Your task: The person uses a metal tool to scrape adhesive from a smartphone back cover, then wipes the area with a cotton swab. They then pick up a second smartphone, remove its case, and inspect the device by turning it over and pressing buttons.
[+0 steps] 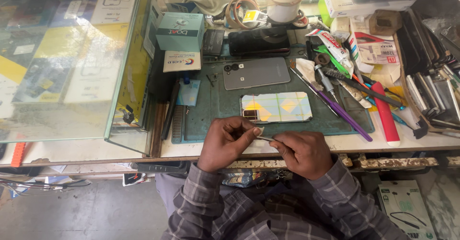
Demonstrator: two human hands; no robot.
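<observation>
From the head camera, both hands meet at the near edge of the worktop [412,141]. The left hand [225,141] curls its fingers [253,130] around something tiny, perhaps a small card tray; it is too small to tell. The right hand [303,151] pinches thin metal tweezers [265,138], and their tip touches that tiny piece. Just behind the hands, a phone with a shiny patterned back [276,107] lies flat on the green mat [215,105]. A grey phone [256,72] lies farther back. Purple tools [342,113] rest to the right.
</observation>
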